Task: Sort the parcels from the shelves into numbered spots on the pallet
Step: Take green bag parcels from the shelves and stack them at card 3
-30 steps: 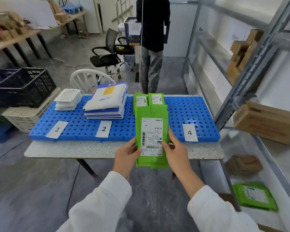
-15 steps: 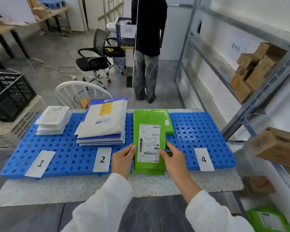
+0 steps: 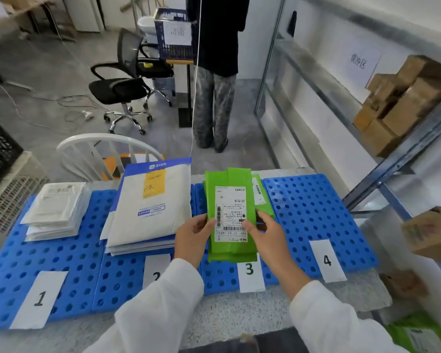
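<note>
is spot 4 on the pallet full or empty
Empty: behind the 4 label, the blue pallet shows only bare holes.

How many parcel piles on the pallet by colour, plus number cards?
white piles: 2
green pile: 1
number cards: 4
total: 7
</note>
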Demonstrator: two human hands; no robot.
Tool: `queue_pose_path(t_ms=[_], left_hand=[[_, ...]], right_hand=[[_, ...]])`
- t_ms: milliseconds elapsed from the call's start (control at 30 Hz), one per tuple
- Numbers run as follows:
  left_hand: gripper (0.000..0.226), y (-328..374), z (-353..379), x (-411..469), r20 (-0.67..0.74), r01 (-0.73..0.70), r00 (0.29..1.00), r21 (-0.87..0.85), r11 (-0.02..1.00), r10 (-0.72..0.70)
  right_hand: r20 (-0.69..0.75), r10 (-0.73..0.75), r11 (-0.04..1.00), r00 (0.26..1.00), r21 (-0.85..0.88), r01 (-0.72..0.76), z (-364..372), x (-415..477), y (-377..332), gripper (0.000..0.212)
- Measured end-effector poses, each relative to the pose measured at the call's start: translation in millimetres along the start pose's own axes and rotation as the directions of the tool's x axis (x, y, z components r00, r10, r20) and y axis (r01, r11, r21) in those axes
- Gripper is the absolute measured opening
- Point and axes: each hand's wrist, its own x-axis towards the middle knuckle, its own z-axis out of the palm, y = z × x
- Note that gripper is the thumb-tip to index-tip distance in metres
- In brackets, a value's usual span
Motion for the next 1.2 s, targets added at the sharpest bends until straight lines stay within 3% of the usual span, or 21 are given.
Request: queue_pose_path(t_ms=[267,633,833,1000,1200], left_hand=[[0.030,-6.6,25.8,71.3,-0.024,0.012,1.000,0.124,0.992,-0.009],[0.013,-18.6,60.7,149.9,-0.157,0.175,0.979,0.307,0.935,-0.131],[0.014,-44.9,63.4,177.8,-0.214,0.265,0.959,0.434,0.861,-0.187],[0.017,-60.2,70.5,192.1,-0.250,0.305,0.945,0.433,0.848,-0.212],[0.020,-64.5,78.4,192.3,-0.234,0.306,0.948,0.473,0.826,-0.217]], right_hand=[[0.035,-0.014,0.999,0.999,-0.030,0.015,1.6,75.5,-4.3,0.044],[0.231,0.018,0.987,0.973,-0.160,0.020,19.4,188.5,12.8,0.054],[0.325,0.095,0.972,0.941,-0.233,-0.017,40.7,216.5,30.9,0.060],[0.354,0.142,0.958,0.924,-0.283,-0.039,55.2,231.9,42.2,0.059],[0.366,0.169,0.936,0.915,-0.349,-0.033,64.3,237.8,51.8,0.047]])
